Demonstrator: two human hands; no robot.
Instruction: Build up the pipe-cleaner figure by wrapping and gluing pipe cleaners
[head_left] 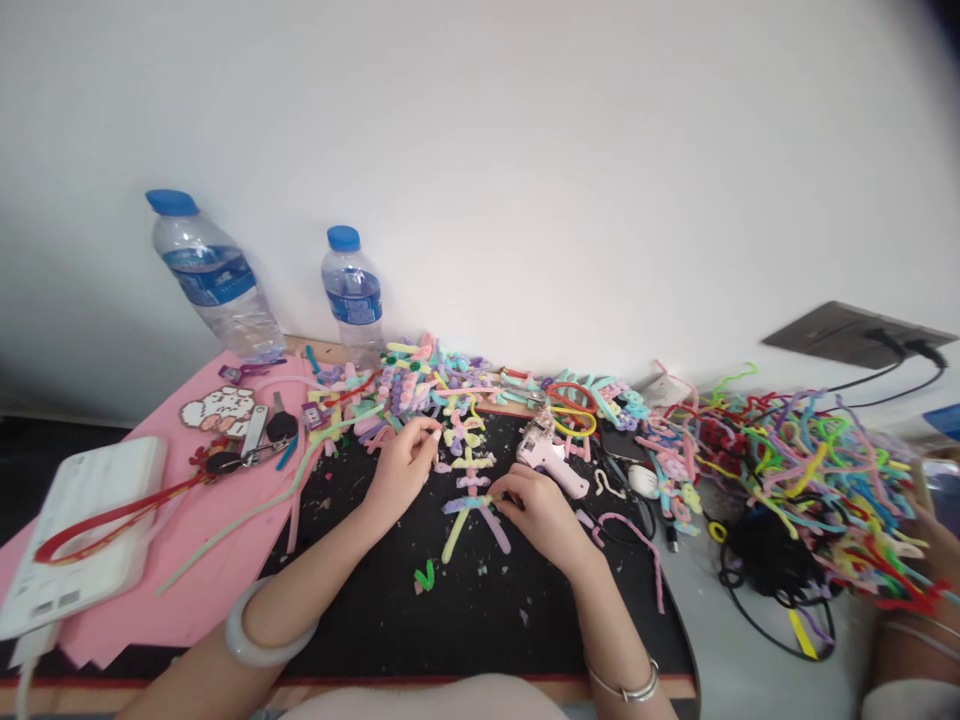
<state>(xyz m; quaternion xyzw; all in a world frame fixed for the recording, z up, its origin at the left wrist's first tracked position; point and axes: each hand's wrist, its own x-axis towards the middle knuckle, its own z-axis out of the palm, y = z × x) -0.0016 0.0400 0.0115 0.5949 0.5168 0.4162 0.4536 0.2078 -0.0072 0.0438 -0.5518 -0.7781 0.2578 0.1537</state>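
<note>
White device: a pale slab with a cable lies at the far left; the small marks on it are too blurred to read.
Pink sheets: paper lies under the slab, with a red strap, keys and a fluffy-animal tag on top.
Bottles: a left bottle and a right bottle lean by the wall, both blue-capped; print shows on their blue labels, but no brand can be made out.
Pastel pile: many bent fuzzy stems crowd the far edge of the black mat.
Left hand: it is beside the upper part of the figure, fingers bent and tips close together; whether anything is pinched cannot be told.
Stem figure: the fuzzy-stem figure lies on the mat between the hands. An upright with several crosspieces and two splayed legs is laid out; whether all parts are joined, or what is left, is unclear.
Right hand: it has curled fingers at the lower crosspiece's right end; a firm grip cannot be confirmed.
Glue gun: pale pink, beyond the right hand, no legible writing.
Bright heap: unshaped stems tangle near another person's arm.
</note>
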